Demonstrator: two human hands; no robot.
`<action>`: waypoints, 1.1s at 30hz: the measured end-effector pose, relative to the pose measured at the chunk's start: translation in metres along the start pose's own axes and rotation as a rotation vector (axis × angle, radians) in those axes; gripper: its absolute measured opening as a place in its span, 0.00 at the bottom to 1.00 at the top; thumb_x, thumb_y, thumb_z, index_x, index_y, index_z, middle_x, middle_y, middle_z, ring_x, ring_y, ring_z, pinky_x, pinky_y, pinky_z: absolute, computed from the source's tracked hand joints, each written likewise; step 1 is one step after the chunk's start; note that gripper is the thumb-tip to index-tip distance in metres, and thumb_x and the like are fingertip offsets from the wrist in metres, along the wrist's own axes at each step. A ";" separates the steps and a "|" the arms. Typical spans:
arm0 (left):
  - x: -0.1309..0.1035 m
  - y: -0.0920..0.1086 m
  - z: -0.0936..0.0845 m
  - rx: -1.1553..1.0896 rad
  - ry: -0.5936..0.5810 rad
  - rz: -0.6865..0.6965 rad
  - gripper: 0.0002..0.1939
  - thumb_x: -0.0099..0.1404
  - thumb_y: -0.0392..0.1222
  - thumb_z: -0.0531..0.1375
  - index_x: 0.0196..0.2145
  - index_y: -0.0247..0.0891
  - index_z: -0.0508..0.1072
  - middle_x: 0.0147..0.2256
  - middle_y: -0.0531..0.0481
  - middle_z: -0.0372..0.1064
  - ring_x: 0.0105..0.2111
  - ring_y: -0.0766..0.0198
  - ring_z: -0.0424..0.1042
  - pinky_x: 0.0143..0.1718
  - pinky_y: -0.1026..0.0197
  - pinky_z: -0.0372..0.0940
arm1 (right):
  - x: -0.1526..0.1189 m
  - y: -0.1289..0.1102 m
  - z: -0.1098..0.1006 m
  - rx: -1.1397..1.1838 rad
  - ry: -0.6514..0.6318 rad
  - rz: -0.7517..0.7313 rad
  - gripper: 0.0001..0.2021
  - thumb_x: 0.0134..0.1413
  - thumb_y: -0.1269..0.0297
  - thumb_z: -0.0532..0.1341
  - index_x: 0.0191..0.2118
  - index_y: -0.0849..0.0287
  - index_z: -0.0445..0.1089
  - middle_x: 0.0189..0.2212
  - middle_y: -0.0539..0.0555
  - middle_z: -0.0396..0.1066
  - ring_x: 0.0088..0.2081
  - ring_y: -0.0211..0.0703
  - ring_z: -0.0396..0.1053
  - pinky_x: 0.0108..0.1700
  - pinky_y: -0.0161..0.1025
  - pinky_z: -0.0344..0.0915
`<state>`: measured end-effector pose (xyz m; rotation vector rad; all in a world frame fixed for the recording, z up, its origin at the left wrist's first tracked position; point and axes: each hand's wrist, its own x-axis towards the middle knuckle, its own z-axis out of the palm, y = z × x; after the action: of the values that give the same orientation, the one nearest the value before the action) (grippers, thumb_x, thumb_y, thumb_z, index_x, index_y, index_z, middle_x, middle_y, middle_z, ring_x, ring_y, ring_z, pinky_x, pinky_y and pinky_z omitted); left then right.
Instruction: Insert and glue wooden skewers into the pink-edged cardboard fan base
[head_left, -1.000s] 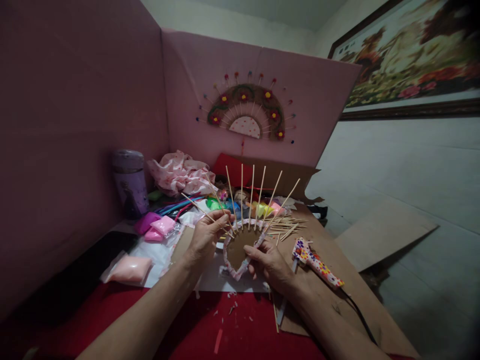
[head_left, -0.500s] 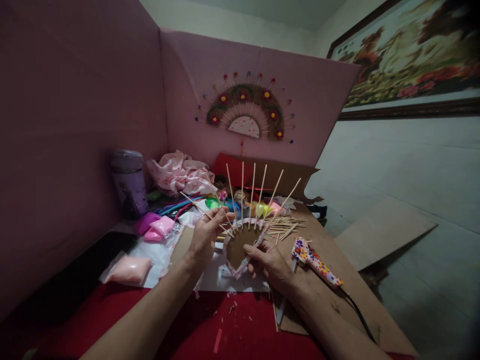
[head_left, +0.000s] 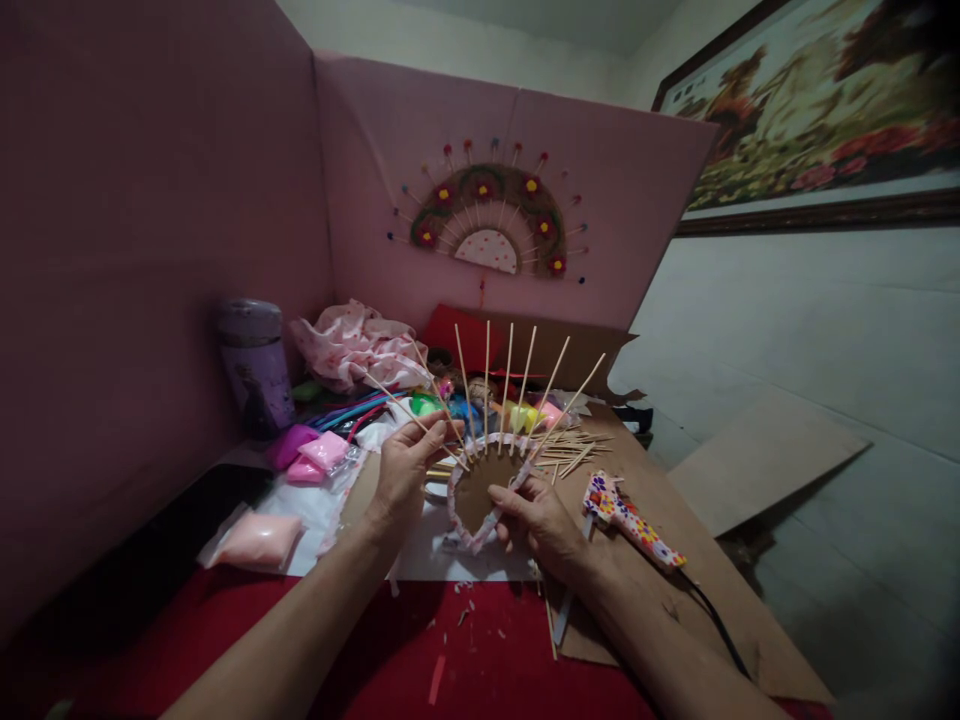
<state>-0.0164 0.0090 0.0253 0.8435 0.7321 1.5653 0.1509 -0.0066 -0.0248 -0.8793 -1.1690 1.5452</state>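
Observation:
My right hand (head_left: pixel 540 520) pinches the lower right edge of a rounded cardboard piece (head_left: pixel 480 490) trimmed with pale printed cloth. Several thin wooden sticks (head_left: pixel 510 380) fan upward from its top edge. At the left end of the fan, my left hand (head_left: pixel 409 465) closes its fingers on a wooden stick (head_left: pixel 394 398) that slants up to the left, its lower end against the cardboard. A second slanted stick passes right by those fingertips. The left fingers partly hide both sticks.
A flower-patterned glue gun (head_left: pixel 634 520) lies on cardboard at right, near loose sticks (head_left: pixel 574 450). Packets of coloured clay (head_left: pixel 322 455), crumpled cloth (head_left: pixel 360 345) and a purple tumbler (head_left: pixel 257 370) stand at left. A decorated fan (head_left: pixel 487 220) hangs on the pink panel.
Both hands keep their hold on the stick and the cardboard piece. The view has shifted very slightly; otherwise little differs.

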 end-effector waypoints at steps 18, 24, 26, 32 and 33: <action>0.003 0.001 -0.003 0.010 -0.050 -0.035 0.19 0.47 0.45 0.69 0.36 0.32 0.75 0.33 0.41 0.77 0.32 0.59 0.75 0.38 0.57 0.65 | 0.000 0.000 0.000 -0.036 -0.015 0.000 0.18 0.41 0.53 0.69 0.25 0.62 0.66 0.14 0.46 0.66 0.14 0.31 0.62 0.13 0.28 0.60; 0.003 0.001 -0.003 -0.011 -0.069 -0.048 0.19 0.48 0.45 0.69 0.36 0.32 0.75 0.33 0.42 0.77 0.31 0.61 0.74 0.36 0.59 0.66 | 0.000 0.000 0.000 -0.028 -0.012 -0.001 0.18 0.39 0.53 0.70 0.26 0.63 0.67 0.15 0.46 0.66 0.13 0.31 0.62 0.13 0.28 0.60; 0.002 0.001 -0.003 -0.018 -0.078 -0.064 0.18 0.48 0.45 0.69 0.36 0.32 0.74 0.32 0.42 0.77 0.31 0.60 0.75 0.33 0.59 0.67 | 0.000 0.000 0.001 -0.031 -0.016 0.004 0.18 0.39 0.52 0.70 0.25 0.63 0.67 0.14 0.46 0.66 0.13 0.31 0.62 0.13 0.28 0.60; 0.000 0.003 -0.001 0.002 -0.073 -0.092 0.20 0.50 0.44 0.68 0.39 0.33 0.72 0.32 0.43 0.77 0.27 0.64 0.74 0.25 0.65 0.65 | 0.000 0.001 -0.001 -0.031 -0.016 -0.005 0.18 0.40 0.53 0.70 0.26 0.62 0.67 0.16 0.46 0.67 0.13 0.31 0.62 0.13 0.28 0.60; 0.000 0.004 -0.001 0.000 -0.071 -0.093 0.20 0.50 0.44 0.68 0.40 0.33 0.72 0.32 0.44 0.76 0.27 0.64 0.74 0.25 0.65 0.65 | 0.001 0.002 -0.001 -0.035 -0.013 0.000 0.18 0.40 0.53 0.70 0.26 0.62 0.67 0.16 0.46 0.67 0.14 0.31 0.62 0.13 0.28 0.60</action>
<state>-0.0192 0.0086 0.0277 0.8489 0.7107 1.4454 0.1516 -0.0058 -0.0268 -0.8938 -1.2081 1.5366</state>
